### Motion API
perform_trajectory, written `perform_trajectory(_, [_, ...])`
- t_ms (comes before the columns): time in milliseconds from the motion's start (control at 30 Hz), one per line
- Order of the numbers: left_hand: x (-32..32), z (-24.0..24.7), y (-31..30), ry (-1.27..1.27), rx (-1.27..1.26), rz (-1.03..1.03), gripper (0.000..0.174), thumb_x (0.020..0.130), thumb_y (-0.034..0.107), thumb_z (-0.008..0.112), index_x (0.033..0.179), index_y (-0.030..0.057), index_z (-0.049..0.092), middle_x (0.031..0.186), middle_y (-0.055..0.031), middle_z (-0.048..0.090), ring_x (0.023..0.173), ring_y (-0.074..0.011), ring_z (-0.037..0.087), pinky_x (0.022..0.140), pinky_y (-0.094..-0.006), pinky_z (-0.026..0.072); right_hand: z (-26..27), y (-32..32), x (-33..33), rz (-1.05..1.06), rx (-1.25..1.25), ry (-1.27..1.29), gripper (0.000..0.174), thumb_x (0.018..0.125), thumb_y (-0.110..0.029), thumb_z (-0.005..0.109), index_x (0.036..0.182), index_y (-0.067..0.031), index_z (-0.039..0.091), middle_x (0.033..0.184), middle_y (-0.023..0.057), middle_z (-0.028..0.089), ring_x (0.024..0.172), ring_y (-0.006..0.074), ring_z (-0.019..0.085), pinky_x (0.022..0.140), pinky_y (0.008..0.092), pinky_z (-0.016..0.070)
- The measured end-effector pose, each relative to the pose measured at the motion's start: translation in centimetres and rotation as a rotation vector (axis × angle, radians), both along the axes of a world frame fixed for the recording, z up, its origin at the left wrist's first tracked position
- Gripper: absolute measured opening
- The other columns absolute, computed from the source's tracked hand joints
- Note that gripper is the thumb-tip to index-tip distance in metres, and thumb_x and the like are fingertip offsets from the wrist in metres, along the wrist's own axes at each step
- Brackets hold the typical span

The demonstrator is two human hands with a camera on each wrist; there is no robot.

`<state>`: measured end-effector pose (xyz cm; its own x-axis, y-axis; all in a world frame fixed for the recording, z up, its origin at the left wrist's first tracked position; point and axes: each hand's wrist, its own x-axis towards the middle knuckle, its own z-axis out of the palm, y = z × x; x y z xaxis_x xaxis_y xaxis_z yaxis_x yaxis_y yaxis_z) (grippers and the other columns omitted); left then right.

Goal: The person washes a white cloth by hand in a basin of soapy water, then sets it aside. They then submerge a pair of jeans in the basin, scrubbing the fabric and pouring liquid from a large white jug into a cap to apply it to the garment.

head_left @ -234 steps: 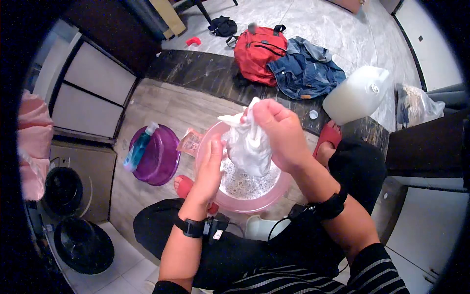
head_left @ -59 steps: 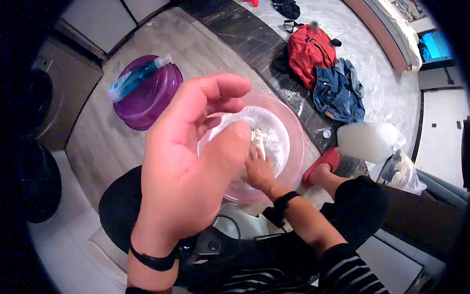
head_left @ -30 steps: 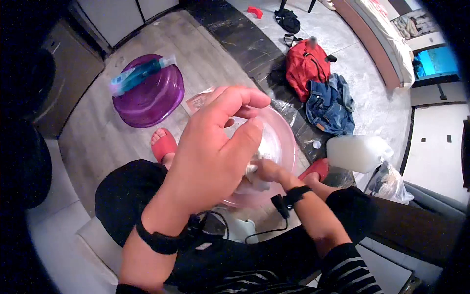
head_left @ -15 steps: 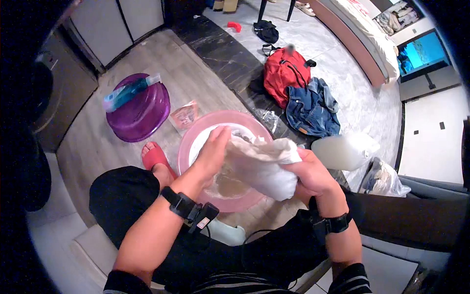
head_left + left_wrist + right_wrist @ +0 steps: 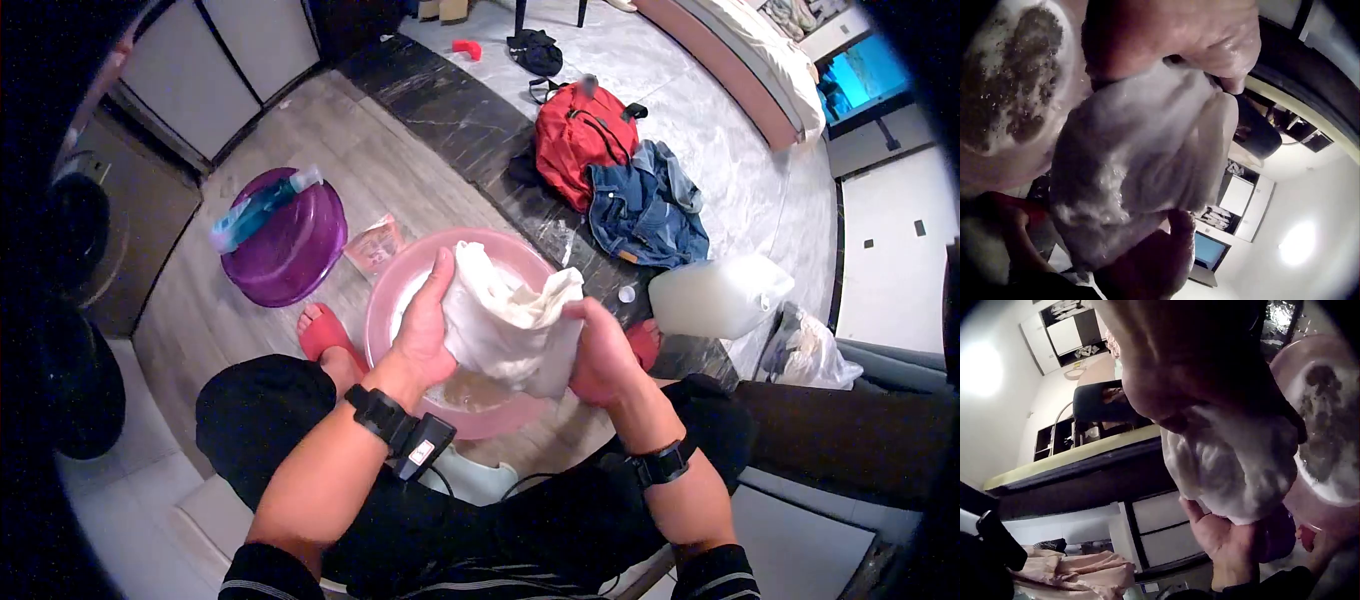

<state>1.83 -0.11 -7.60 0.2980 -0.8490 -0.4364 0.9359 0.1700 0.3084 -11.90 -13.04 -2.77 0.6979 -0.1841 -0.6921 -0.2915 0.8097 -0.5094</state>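
A wet white cloth (image 5: 510, 330) is held up between both hands over a pink basin (image 5: 385, 300) of sudsy, brownish water. The left hand (image 5: 424, 330) grips its left side, thumb up along the edge. On the opposite side the right hand (image 5: 603, 355) pinches the cloth by its upper corner. The left wrist view shows the cloth (image 5: 1129, 156) bunched and glistening, with the left hand (image 5: 1172, 37) above it. In the right wrist view the right hand (image 5: 1204, 362) covers the top of the cloth (image 5: 1235, 469).
A purple basin (image 5: 290, 240) with a blue bottle (image 5: 262, 208) on it stands at the left, near a pink packet (image 5: 375, 245). Beyond the dark floor strip lie a red backpack (image 5: 583, 140) and a denim garment (image 5: 645, 205). A white jug (image 5: 715, 295) is at the right.
Earlier the right hand was down in the basin while the left was raised near the camera. Now both hold the cloth, which has shifted slightly left and stands more upright since half a second ago.
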Motion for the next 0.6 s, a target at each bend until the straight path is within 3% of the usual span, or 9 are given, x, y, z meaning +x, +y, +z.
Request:
perform_trajectory(67, [-0.1,0.1,-0.2,-0.01,0.016,0.048,0.061,0.093,0.059,0.042,0.123,0.0071,0.054,0.121,-0.0115,0.06,0.112,-0.0265,0.058,0.099,-0.0413,0.0442,0.0,-0.2,0.2,-0.031,0.118,-0.159,0.059,0.096,-0.047,0.038,0.138,-0.0047,0.039,0.138,0.0136,0.047,0.126,0.0302,0.046,0.107,0.0454,0.0353])
perform_trajectory(100, [-0.3,0.5,-0.3,-0.018,0.029,0.068,0.062,0.093,0.059,0.042,0.123,0.0065,0.055,0.121,-0.0114,0.061,0.111,-0.0264,0.059,0.098,-0.0409,0.0444,-0.3,0.0,0.4,-0.034,0.08,-0.172,0.075,0.093,-0.064,0.032,0.14,-0.0064,0.038,0.14,0.0127,0.046,0.128,0.0289,0.045,0.108,0.0446,0.0333])
perform_trajectory(233, [-1.7,1.4,-0.7,0.014,0.015,0.1,0.061,0.093,0.059,0.043,0.12,0.0053,0.056,0.119,-0.0107,0.062,0.11,-0.0254,0.059,0.098,-0.0391,0.0448,-2.4,2.2,1.4,-0.189,-0.168,-0.03,0.075,0.093,-0.066,0.032,0.138,-0.0072,0.041,0.137,0.0116,0.048,0.123,0.0264,0.049,0.104,0.0416,0.0373])
perform_trajectory(267, [-2.2,1.3,-0.8,0.036,-0.004,0.094,0.061,0.093,0.059,0.043,0.12,0.0053,0.057,0.118,-0.0105,0.062,0.11,-0.025,0.06,0.098,-0.0386,0.0449,-5.0,2.5,0.8,-0.148,-0.422,-0.043,0.068,0.094,-0.061,0.037,0.134,-0.0061,0.048,0.133,0.01,0.052,0.119,0.0256,0.051,0.101,0.0381,0.0395])
perform_trajectory(333, [-2.9,1.0,-0.9,-0.048,0.13,0.067,0.061,0.094,0.06,0.038,0.116,0.0071,0.058,0.111,-0.0085,0.064,0.101,-0.0238,0.063,0.091,-0.0392,0.0496,-5.9,5.0,1.1,-0.123,-0.904,0.049,0.042,0.093,-0.034,0.054,0.118,-0.0007,0.059,0.127,0.0175,0.054,0.116,0.0299,0.052,0.098,0.0387,0.041])
perform_trajectory(433, [-2.7,0.7,-0.6,0.014,0.181,-0.024,0.062,0.089,0.068,0.039,0.108,0.013,0.061,0.097,-0.0038,0.066,0.089,-0.0189,0.065,0.077,-0.0324,0.0535,-4.0,6.6,0.6,0.031,-1.35,-0.164,0.034,0.085,-0.025,0.065,0.11,-0.0012,0.062,0.125,0.0193,0.053,0.115,0.0329,0.052,0.096,0.0406,0.042])
perform_trajectory(533, [-2.8,1.6,0.0,0.071,0.196,-0.214,0.061,0.088,0.068,0.042,0.109,0.0143,0.061,0.097,-0.0034,0.066,0.087,-0.02,0.065,0.078,-0.0334,0.0529,-4.7,6.0,1.1,-0.056,-1.451,-0.292,0.028,0.079,-0.021,0.07,0.101,-0.0032,0.063,0.121,0.0199,0.054,0.113,0.036,0.053,0.094,0.0422,0.043])
perform_trajectory(600, [-3.6,0.8,-0.4,0.11,0.197,-0.139,0.056,0.089,0.063,0.044,0.11,0.0138,0.06,0.098,-0.003,0.066,0.09,-0.0198,0.064,0.081,-0.0338,0.0511,-4.5,5.8,1.1,-0.005,-1.449,-0.198,0.025,0.08,-0.019,0.069,0.097,-0.002,0.062,0.119,0.0201,0.056,0.109,0.0364,0.055,0.092,0.0415,0.0442])
